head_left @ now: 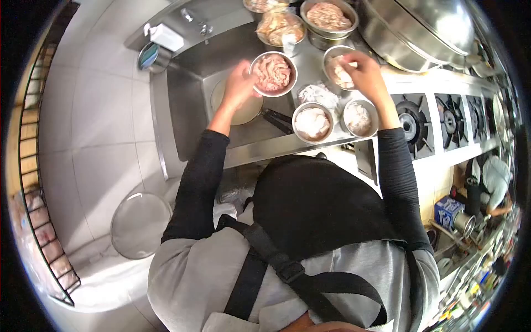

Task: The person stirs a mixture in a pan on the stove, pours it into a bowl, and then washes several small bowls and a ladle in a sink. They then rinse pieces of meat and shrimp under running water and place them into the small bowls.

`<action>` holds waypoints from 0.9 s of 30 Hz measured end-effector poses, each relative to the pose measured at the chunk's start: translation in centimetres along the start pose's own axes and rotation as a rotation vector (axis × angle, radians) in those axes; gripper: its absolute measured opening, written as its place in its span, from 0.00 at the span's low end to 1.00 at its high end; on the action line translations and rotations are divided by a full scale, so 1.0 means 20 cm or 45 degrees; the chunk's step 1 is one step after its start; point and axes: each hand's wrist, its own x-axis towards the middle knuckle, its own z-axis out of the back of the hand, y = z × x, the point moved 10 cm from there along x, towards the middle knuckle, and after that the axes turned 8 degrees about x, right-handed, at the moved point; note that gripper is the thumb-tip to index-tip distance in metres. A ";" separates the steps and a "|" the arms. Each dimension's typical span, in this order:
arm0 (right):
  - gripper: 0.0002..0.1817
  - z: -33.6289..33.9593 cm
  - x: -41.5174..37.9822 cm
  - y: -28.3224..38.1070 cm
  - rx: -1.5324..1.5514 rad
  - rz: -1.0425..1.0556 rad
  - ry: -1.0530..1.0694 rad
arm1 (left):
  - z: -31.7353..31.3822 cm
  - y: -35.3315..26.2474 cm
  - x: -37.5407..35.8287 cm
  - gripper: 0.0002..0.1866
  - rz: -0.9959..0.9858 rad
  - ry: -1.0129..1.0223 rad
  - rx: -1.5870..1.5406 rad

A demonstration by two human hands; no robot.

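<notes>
My left hand (239, 87) has its fingers curled at the left rim of a round metal bowl (274, 74) heaped with pink meat strips, over the right side of the sink. Over another metal bowl (328, 62), my right hand (362, 71) reaches in from the right with its fingers bent together at the pale meat (340, 72). What those fingertips hold, if anything, I cannot tell. Nearer my body stand two metal bowls of whitish food, one on the left (312, 122) and one on the right (359, 118). A clear plastic bag (318, 95) lies just behind them.
The steel sink (185, 119) has a round pale pan or lid with a black handle (278, 120) in it. Further back are more filled bowls (329, 17) and a large steamer pot (406, 39). Gas burners (409, 126) line the right; a person (494, 180) is at far right.
</notes>
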 end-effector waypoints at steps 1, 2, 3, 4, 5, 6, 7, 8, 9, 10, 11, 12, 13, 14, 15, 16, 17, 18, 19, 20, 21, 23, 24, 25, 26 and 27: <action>0.15 -0.20 0.00 0.15 0.315 0.051 0.287 | 0.04 0.01 0.00 0.13 0.015 -0.021 0.004; 0.17 -0.42 -0.02 0.27 0.572 0.062 0.598 | 0.07 -0.05 0.01 0.14 -0.115 -0.011 0.120; 0.18 -0.58 -0.03 0.41 0.822 0.078 0.904 | 0.09 -0.14 0.01 0.14 -0.257 0.000 0.235; 0.18 -0.67 0.01 0.50 0.659 0.185 0.959 | 0.13 -0.23 -0.02 0.13 -0.333 -0.049 0.271; 0.18 -0.74 0.04 0.57 0.497 0.284 1.013 | 0.16 -0.26 -0.03 0.13 -0.335 -0.059 0.269; 0.18 -0.80 0.11 0.59 0.494 0.287 1.021 | 0.19 -0.33 -0.05 0.11 -0.472 -0.108 0.359; 0.20 -0.89 0.16 0.60 0.471 0.270 1.097 | 0.22 -0.44 -0.11 0.09 -0.608 -0.155 0.453; 0.22 -0.97 0.19 0.60 0.445 0.255 1.168 | 0.24 -0.50 -0.16 0.07 -0.620 -0.180 0.489; 0.22 -0.99 0.21 0.65 0.436 0.264 1.164 | 0.28 -0.50 -0.16 0.07 -0.631 -0.186 0.487; 0.23 -1.00 0.23 0.70 0.436 0.282 1.135 | 0.32 -0.57 -0.20 0.06 -0.867 -0.348 0.672; 0.24 -1.01 0.25 0.74 0.434 0.295 1.112 | 0.34 -0.63 -0.28 0.06 -1.093 -0.516 0.852; 0.25 -0.99 0.27 0.82 0.305 0.514 1.002 | 0.37 -0.66 -0.30 0.05 -1.060 -0.588 0.893; 0.25 -1.00 0.29 0.85 0.291 0.517 1.004 | 0.40 -0.67 -0.30 0.05 -1.064 -0.597 0.882; 0.25 -1.01 0.31 0.87 0.268 0.501 0.974 | 0.44 -0.71 -0.34 0.05 -1.160 -0.709 0.939; 0.24 -1.00 0.31 0.91 0.249 0.484 0.941 | 0.46 -0.73 -0.38 0.05 -1.256 -0.818 0.996; 0.24 -0.99 0.32 0.95 0.244 0.483 0.936 | 0.49 -0.74 -0.37 0.05 -1.262 -0.818 0.991; 0.24 -0.98 0.31 1.02 0.166 0.567 0.890 | 0.53 -0.75 -0.38 0.06 -1.300 -0.861 1.002; 0.23 -0.96 0.32 1.07 0.086 0.648 0.843 | 0.55 -0.75 -0.39 0.07 -1.339 -0.904 1.011; 0.23 -0.97 0.34 1.09 0.081 0.643 0.836 | 0.57 -0.76 -0.38 0.07 -1.345 -0.899 1.003; 0.23 -0.98 0.35 1.11 0.022 0.648 0.832 | 0.60 -0.77 -0.39 0.08 -1.391 -0.930 0.961; 0.22 -1.00 0.37 1.12 -0.037 0.651 0.826 | 0.63 -0.77 -0.40 0.09 -1.438 -0.957 0.917; 0.21 -1.01 0.39 1.15 0.030 0.774 0.785 | 0.67 -0.72 -0.33 0.09 -1.311 -0.835 0.754; 0.21 -1.02 0.39 1.17 0.097 0.905 0.750 | 0.68 -0.74 -0.35 0.09 -1.350 -0.892 0.820; 0.20 -1.06 0.39 1.20 0.076 0.918 0.748 | 0.68 -0.75 -0.36 0.09 -1.394 -0.937 0.879; 0.20 -1.07 0.41 1.15 -0.100 0.840 0.740 | 0.67 -0.74 -0.34 0.09 -1.388 -0.953 0.938; 0.20 -1.10 0.43 1.12 -0.086 0.790 0.680 | 0.65 -0.72 -0.33 0.08 -1.389 -0.955 0.987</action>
